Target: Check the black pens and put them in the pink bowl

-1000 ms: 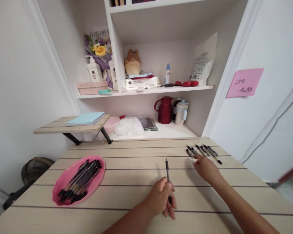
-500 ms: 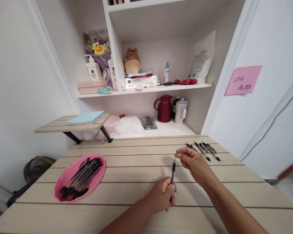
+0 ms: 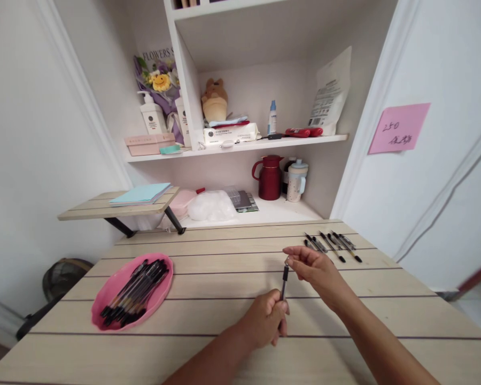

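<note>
My left hand [image 3: 265, 318] is closed around the barrel of a black gel pen [image 3: 284, 283], holding it nearly upright above the table with its writing end up. The lower part of the pen is hidden in the fist. At the top of the pen, my right hand [image 3: 315, 270] pinches a small shiny tip piece [image 3: 287, 260] between thumb and index finger, against the pen's end. The fingers partly cover this piece. Several pens [image 3: 332, 246] lie on the table beyond my right hand. A pink dish [image 3: 98, 313] on the left holds many more black pens [image 3: 138, 291].
A small raised shelf [image 3: 84, 207] with blue paper [image 3: 141, 193] stands at the back left. Behind the table [image 3: 208, 283], a white shelf unit holds a red jug [image 3: 269, 179], a cup [image 3: 296, 182] and a white plastic bag [image 3: 212, 206]. A pink note [image 3: 401, 128] hangs on the right wall.
My right hand has brought the small tip piece from just above the pen down onto its end, covering the bare refill point. My left hand holds the pen as before.
</note>
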Action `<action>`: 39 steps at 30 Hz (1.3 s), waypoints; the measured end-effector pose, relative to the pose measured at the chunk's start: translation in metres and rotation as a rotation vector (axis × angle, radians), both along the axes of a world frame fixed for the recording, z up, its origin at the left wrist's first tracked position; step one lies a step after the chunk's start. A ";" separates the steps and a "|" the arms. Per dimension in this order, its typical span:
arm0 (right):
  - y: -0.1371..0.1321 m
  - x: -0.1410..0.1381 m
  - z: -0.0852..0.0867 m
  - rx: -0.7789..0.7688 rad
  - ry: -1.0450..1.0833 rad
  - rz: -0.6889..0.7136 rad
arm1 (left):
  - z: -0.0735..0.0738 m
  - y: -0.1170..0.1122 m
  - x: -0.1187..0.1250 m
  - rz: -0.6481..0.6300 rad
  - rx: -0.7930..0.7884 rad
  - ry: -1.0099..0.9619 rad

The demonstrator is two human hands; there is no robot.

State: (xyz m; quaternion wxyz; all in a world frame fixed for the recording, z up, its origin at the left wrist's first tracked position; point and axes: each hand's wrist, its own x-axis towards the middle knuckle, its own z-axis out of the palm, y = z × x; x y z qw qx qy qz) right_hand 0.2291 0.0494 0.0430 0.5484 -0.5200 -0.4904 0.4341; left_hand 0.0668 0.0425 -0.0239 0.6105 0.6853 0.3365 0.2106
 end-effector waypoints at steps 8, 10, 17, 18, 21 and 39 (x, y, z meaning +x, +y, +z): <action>-0.003 0.002 0.001 -0.069 0.007 0.026 | 0.005 -0.003 -0.001 -0.008 0.027 0.014; -0.005 0.004 0.001 -0.099 -0.011 0.053 | 0.006 -0.003 -0.001 -0.014 0.038 0.016; -0.005 0.006 -0.005 -0.146 0.047 0.153 | 0.006 -0.003 -0.001 -0.012 0.044 0.016; -0.005 0.005 -0.006 -0.137 0.050 0.143 | 0.006 -0.003 -0.001 -0.013 0.044 0.015; -0.003 0.002 -0.008 -0.105 0.036 0.101 | 0.006 -0.004 -0.001 -0.010 0.041 0.013; -0.005 0.003 -0.009 -0.108 0.110 0.162 | 0.006 -0.003 -0.001 -0.017 0.047 0.028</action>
